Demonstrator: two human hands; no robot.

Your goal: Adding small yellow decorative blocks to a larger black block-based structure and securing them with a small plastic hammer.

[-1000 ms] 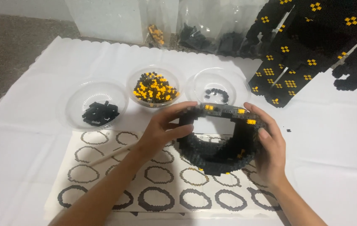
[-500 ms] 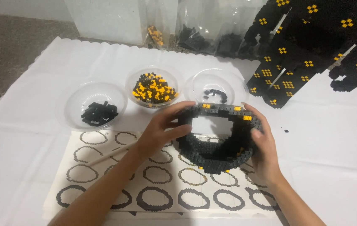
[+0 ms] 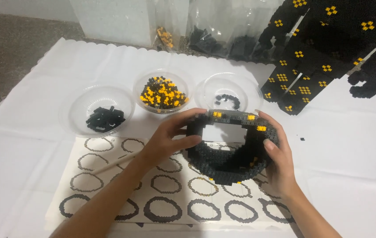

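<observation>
both hands clasp the brick ring [image 3: 232,147], left hand [image 3: 170,139] and right hand [image 3: 278,156] closed on opposite walls; squeeze evenly, support beneath, avoid popping layers.

Three clear bowls in a row on white cloth [image 3: 355,145]: left bowl [image 3: 97,110] with black bricks, middle bowl [image 3: 163,91] with black-and-yellow mix, right bowl [image 3: 228,93] nearly empty. Printed ring-pattern sheet [image 3: 161,198] below. Large black-and-yellow brick model [image 3: 329,48] upper right. Plastic bags [image 3: 214,26] behind.

Hollow ring of small black bricks [image 3: 232,150] with scattered yellow studs, tilted, opening facing camera, held above the printed sheet's [image 3: 108,185] far edge.
</observation>
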